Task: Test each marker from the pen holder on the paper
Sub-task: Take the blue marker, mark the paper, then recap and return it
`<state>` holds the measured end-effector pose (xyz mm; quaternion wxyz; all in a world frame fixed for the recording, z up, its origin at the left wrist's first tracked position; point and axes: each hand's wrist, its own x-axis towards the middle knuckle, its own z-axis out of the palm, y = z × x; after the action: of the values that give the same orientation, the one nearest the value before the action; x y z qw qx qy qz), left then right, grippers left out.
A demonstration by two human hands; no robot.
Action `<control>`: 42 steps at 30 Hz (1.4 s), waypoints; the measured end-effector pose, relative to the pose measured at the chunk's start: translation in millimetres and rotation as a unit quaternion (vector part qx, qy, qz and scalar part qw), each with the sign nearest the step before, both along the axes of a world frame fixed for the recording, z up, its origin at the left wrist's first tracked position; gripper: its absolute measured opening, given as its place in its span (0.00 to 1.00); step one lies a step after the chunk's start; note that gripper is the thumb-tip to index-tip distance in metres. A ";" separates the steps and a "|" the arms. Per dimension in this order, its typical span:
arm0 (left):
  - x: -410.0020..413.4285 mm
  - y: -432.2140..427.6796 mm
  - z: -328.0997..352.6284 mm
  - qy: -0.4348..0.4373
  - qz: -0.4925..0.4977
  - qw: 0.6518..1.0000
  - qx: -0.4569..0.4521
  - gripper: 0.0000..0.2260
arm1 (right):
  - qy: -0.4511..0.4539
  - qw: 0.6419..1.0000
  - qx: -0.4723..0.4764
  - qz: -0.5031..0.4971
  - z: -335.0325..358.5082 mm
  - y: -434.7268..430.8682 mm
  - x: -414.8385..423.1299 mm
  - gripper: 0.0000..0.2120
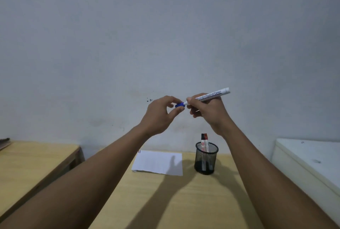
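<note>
Both hands are raised in front of the wall, above the table. My right hand (pixel 207 111) grips the white barrel of a board marker (pixel 211 95), which lies almost level with its tail up to the right. My left hand (pixel 160 114) pinches the marker's blue cap (pixel 179 105) at the barrel's left end; whether the cap is on or just off I cannot tell. Below, a black mesh pen holder (pixel 206 158) stands on the table with two markers (pixel 204 137) in it, one black-capped and one red-capped. A white paper (pixel 158 162) lies left of the holder, with small dark marks at its far left corner.
The wooden table (pixel 165 201) runs toward the grey wall. A second wooden table (pixel 33 158) stands to the left across a gap. A white surface (pixel 309 157) sits at the right.
</note>
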<state>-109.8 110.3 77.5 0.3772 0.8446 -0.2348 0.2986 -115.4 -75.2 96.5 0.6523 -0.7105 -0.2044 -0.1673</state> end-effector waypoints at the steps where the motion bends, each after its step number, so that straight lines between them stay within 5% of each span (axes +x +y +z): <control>1: -5.4 -5.8 5.6 -0.002 -0.010 1.000 0.004 0.09 | -0.004 1.000 -0.008 0.000 3.9 -4.9 -6.0 0.05; 9: -28.9 -29.9 23.8 -0.021 -0.036 0.999 -0.001 0.05 | 0.001 0.998 -0.044 -0.051 8.4 -25.3 -35.0 0.11; 17: -38.5 -45.2 26.4 -0.142 0.071 0.978 0.139 0.06 | 0.085 0.989 0.067 -0.099 -8.3 -19.4 -37.6 0.18; 25: -27.3 -53.4 29.9 -0.029 0.011 0.997 0.066 0.06 | 0.167 0.947 0.236 -0.142 -12.2 -30.9 -34.9 0.31; 29: -18.2 -52.6 24.9 0.007 -0.010 1.000 0.022 0.06 | 0.114 0.946 0.296 -0.071 -16.2 -51.7 -30.2 0.19; 32: -14.4 -50.9 22.2 0.014 -0.026 0.999 0.022 0.06 | 0.109 0.948 0.296 -0.035 -19.9 -58.0 -27.5 0.07; 35: -13.1 -48.4 19.9 -0.005 -0.020 0.998 0.053 0.06 | 0.120 0.950 0.285 -0.036 -24.5 -59.1 -22.4 0.05; 39: -10.8 -47.2 14.5 -0.004 -0.040 0.997 0.060 0.05 | 0.148 0.956 0.246 -0.055 -31.0 -65.5 -21.4 0.11; 42: -4.5 -48.6 14.3 0.050 -0.074 0.996 -0.020 0.06 | 0.133 0.966 0.143 -0.169 -38.9 -71.5 -16.7 0.25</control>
<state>-114.3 61.7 91.8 0.4262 0.8313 -0.2716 0.2315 -132.1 -146.7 57.7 0.7308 -0.6499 0.0331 -0.2060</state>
